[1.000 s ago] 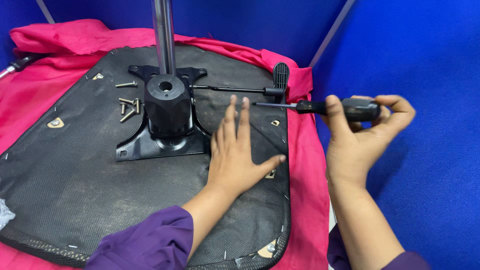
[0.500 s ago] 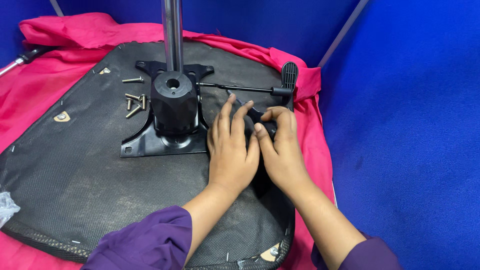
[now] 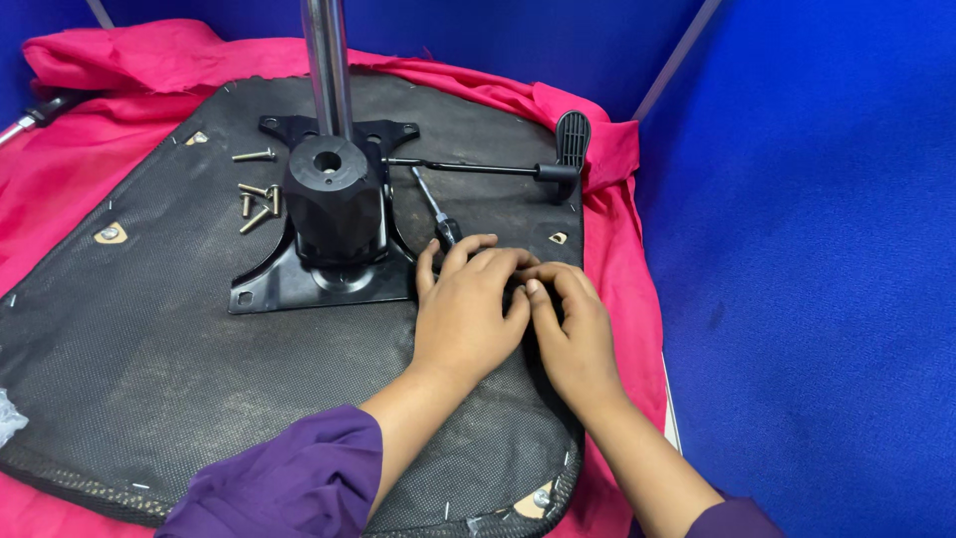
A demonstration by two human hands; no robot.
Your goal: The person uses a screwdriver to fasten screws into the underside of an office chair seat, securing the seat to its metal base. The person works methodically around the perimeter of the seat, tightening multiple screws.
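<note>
So the screwdriver [image 3: 434, 211] isn't up in the right hand [image 3: 573, 329] anymore; it's lying on the chair seat underside [image 3: 149, 339], tip toward the black mounting plate [image 3: 299, 284]. Both hands now huddle over its handle, left hand [image 3: 466, 311] flat, right fingers curled; actual grip hidden.

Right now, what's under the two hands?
A screwdriver: its shaft pokes out past the left hand, which lies on the black seat base. The right hand covers its handle.

Black mesh seat base [image 3: 179, 339] on pink cloth [image 3: 129, 70].
</note>
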